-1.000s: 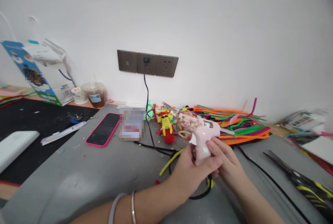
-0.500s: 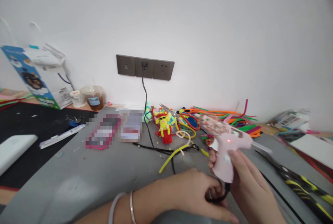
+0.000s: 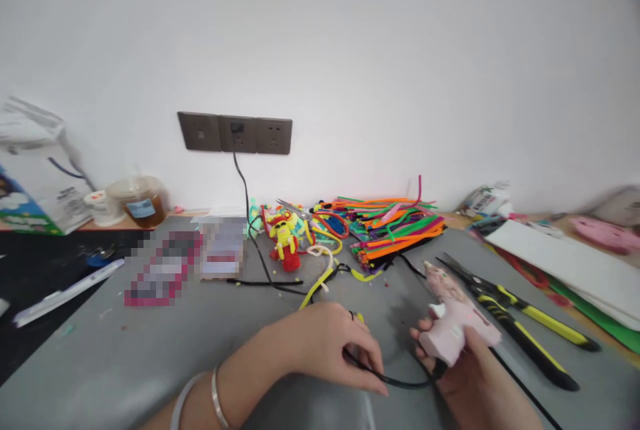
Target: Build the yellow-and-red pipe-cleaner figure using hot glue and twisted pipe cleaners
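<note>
A pink hot glue gun [image 3: 453, 330] rests in my right hand [image 3: 483, 370], its nozzle tilted up and away to the left. The fingers and thumb wrap round its handle. From the handle's base a black cord [image 3: 407, 385] curves across to my left hand [image 3: 340, 350], which is closed on it. Beyond the left hand lie a yellow pipe cleaner [image 3: 320, 287] and a small yellow figure on a red base [image 3: 285, 243]. Close to the right of the glue gun, black-and-yellow scissors [image 3: 520, 320] lie with their blades pointing away.
Bundled coloured pipe cleaners [image 3: 400, 223] lie near the wall. At left are two blurred phones [image 3: 165, 267], a lidded drink cup [image 3: 143, 203] and a paper bag [image 3: 50, 183]. Wall sockets [image 3: 235, 133] hold a plug. White sheets [image 3: 565, 270] lie at right.
The glue gun has come down and its nozzle now points more away from me. My left hand has drawn apart from it, leaving more cord between the hands. The view has turned right.
</note>
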Demonstrator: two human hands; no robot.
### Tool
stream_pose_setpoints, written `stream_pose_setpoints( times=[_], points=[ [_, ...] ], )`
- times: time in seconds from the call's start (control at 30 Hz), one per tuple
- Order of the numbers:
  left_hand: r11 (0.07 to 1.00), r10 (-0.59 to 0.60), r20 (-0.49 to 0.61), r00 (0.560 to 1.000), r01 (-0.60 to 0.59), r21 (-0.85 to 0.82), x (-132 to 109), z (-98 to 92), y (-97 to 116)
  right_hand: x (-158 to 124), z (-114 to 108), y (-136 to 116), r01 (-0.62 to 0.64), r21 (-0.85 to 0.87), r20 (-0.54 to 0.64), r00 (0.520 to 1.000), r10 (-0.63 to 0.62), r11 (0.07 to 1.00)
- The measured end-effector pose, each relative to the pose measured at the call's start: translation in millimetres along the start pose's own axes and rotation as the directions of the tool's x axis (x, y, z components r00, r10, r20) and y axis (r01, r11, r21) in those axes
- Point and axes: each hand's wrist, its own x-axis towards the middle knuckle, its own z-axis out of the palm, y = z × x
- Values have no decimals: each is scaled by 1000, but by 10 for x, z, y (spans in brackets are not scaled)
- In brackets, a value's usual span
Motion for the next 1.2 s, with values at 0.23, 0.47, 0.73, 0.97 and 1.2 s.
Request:
stream_pose_setpoints(
  times=[0.23, 0.47, 0.73, 0.97, 1.2],
  points=[
    [991, -113, -83, 990, 119, 62, 11, -221, 36, -81, 46, -116, -127, -47, 85, 988, 130, 991],
    [927, -359, -153, 921, 370, 55, 8, -347, 47, -45, 81, -408, -200, -334, 166, 949, 267, 921],
    [922, -232, -234, 944, 290, 258, 11, -313, 13, -307, -61, -388, -82, -720, 97, 971, 217, 689],
    [836, -172, -651, 739, 459, 301, -115, -724, 31, -313, 329, -387, 484, -821, 490, 870, -62, 304],
    [687, -264, -892, 367, 721, 94, -378, -1184, -53, 165, 682, -98, 739, -670, 737, 673, -55, 71]
  ],
)
